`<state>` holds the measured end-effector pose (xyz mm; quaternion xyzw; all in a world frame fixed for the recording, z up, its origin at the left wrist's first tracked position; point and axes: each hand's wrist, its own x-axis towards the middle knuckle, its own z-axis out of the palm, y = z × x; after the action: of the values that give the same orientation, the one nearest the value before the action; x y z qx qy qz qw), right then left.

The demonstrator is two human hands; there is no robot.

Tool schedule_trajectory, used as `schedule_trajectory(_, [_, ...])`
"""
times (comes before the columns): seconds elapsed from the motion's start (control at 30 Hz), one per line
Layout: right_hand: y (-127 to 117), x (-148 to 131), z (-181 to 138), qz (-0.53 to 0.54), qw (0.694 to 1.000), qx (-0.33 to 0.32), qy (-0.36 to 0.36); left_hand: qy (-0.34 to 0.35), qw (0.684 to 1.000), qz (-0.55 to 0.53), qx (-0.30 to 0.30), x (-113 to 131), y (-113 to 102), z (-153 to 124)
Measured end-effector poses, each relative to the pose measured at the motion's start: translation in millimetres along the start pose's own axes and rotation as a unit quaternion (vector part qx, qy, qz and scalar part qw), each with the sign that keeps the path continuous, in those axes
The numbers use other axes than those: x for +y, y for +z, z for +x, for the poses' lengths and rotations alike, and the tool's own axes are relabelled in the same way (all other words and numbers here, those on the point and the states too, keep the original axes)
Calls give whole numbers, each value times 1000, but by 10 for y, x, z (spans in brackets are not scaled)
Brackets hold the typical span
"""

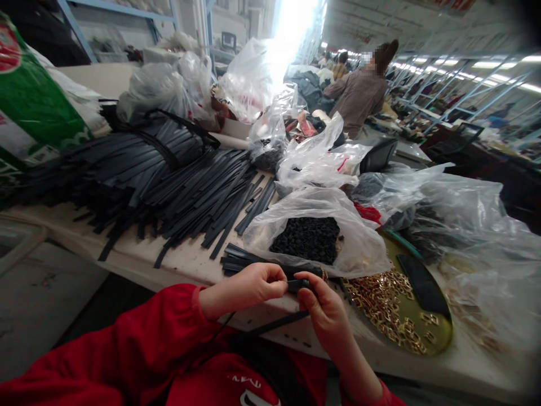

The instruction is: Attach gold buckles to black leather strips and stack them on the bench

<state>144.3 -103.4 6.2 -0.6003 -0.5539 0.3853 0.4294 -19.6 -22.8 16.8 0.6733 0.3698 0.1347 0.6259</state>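
Note:
My left hand [253,285] and my right hand [321,307] meet at the table's near edge, both pinched on one thin black strap [296,283] that runs down toward my lap. A small bundle of black straps [243,259] lies just behind my left hand. Right behind my hands stands an open clear bag of small black pieces [306,239]. To the right of my right hand a round tray [442,338] holds several small gold metal buckles [389,313] and a flat black piece [422,285].
A big heap of black straps [160,175] covers the table's left half. Clear plastic bags [448,208] crowd the middle and right. A green and white sack [34,107] stands at far left. Another person [359,93] works further down the table.

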Motion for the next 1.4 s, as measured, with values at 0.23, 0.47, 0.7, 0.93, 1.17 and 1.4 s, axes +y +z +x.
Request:
schedule_trajectory(0.23, [26, -42, -8, 90, 992, -52, 72, 18, 999, 47, 9, -22, 18, -32])
schedule_trajectory(0.47, [126, -40, -20, 204, 973, 42, 95, 77, 993, 80, 49, 97, 101, -89])
schedule_trajectory(0.7, [282, -81, -50, 240, 961, 88, 107, 83, 996, 18, 39, 132, 123, -187])
schedule_trajectory(0.93, [297, -79, -132, 195, 976, 81, 61, 64, 997, -45, -28, 52, 68, -146])
schedule_trajectory(1.17, [219, -77, -144, 282, 947, 1, 152, 22, 999, -18, -26, 96, 66, -153])
schedule_trajectory(1.4, [248, -80, -77, 373, 909, -16, 187, 20, 984, 166, 60, 125, 13, -143])
